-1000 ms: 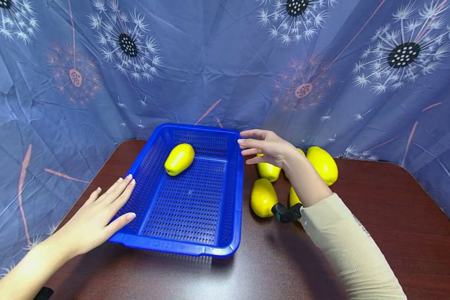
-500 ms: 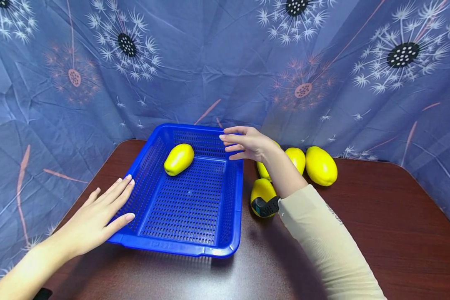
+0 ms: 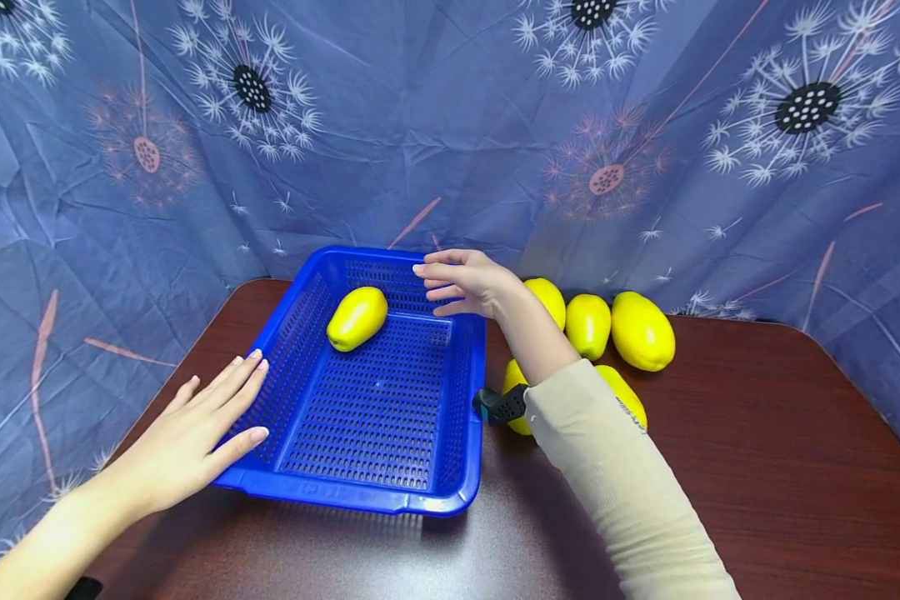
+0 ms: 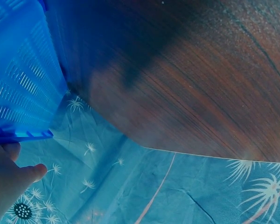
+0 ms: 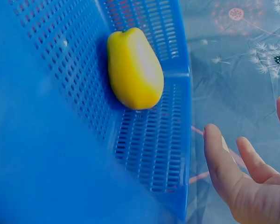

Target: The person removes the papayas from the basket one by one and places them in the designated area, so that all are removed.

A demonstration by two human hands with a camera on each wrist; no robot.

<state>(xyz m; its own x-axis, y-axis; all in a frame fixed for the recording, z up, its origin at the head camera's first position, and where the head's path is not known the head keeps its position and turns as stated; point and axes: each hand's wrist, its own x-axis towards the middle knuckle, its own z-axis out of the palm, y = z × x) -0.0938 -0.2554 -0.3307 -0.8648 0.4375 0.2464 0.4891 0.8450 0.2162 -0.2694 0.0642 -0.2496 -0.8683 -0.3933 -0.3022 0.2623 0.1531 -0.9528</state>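
Blue, yellow and dark wood

The perforated basket (image 3: 465, 433) was bright blue, and the fruit (image 3: 357, 317) in it was yellow, like the fruits (image 3: 641, 331) beside it. The table (image 3: 757, 467) was dark reddish-brown with wood grain. The cloth (image 3: 435, 125) behind was slate blue, printed with white and pink dandelion heads with black dotted centres. The sleeve (image 3: 622, 492) was beige.

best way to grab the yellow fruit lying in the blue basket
Probably from above, across its middle. The yellow fruit lies on its side on the floor of the blue basket, near the far left corner, long axis slanted. The walls crowd it on the left and far sides, so a side approach looks cramped. The right hand, open over the far rim, is nearest; thumb and fingers would span its narrower width.
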